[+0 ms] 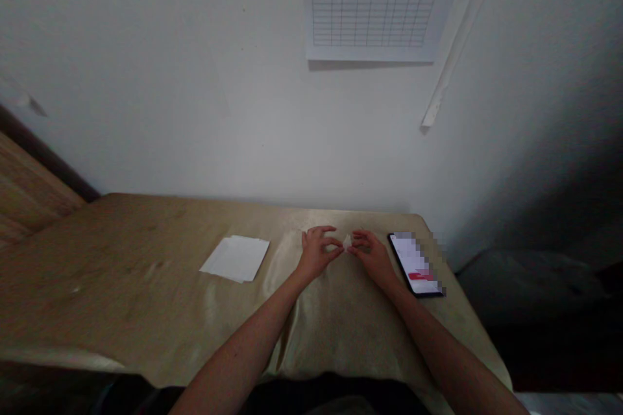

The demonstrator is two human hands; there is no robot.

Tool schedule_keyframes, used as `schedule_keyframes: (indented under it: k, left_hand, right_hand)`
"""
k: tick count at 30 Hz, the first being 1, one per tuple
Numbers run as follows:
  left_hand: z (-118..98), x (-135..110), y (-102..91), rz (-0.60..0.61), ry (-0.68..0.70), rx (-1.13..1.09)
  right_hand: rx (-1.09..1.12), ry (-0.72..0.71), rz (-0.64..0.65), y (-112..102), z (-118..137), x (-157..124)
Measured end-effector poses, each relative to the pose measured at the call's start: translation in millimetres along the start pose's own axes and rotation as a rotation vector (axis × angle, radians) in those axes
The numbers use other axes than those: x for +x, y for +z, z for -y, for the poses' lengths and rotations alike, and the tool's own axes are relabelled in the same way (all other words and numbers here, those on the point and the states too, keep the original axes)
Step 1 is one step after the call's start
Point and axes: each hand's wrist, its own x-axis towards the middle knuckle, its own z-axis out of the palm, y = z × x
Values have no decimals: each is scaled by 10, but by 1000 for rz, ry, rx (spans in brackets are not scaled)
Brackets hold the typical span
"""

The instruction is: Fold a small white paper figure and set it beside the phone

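Note:
A small whitish piece of folded paper (347, 241) sits between my two hands, above the cloth-covered table. My left hand (316, 255) has its thumb and index finger pinched together at the paper's left edge, with the other fingers stretched out above. From the other side, my right hand (376, 260) pinches the paper between thumb and fingertips. The paper is too small to make out its exact shape, and the fingertips partly cover it.
A loose stack of white paper squares (236, 258) lies left of my hands. Just right of my right forearm is a smartphone (411, 262) with a lit screen. The table (146, 259) meets a white wall (195, 110), where a printed grid sheet (374, 0) hangs.

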Motion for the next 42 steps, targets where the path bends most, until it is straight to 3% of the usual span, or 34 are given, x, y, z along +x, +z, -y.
schedule_keyframes:
  k: [5, 9, 15, 26, 34, 42]
  left_hand:
    - [4, 8, 11, -15, -24, -28]
    - [-13, 11, 11, -8, -30, -10]
    - [-27, -21, 35, -91, 20, 9]
    - [-35, -34, 50, -59, 57, 11]
    - [-42, -27, 48, -41, 53, 6]
    - [-18, -42, 62, -13, 48, 37]
  right_hand:
    - [-93, -92, 37, -28, -5, 2]
    - [-188, -116, 7, -34, -37, 3]
    - [-258, -148, -46, -5, -76, -12]
    - [-266, -96, -33, -21, -57, -8]
    - [-329, -129, -43, -2, -4, -49]
    - [-393, -188, 37, -17, 60, -33]
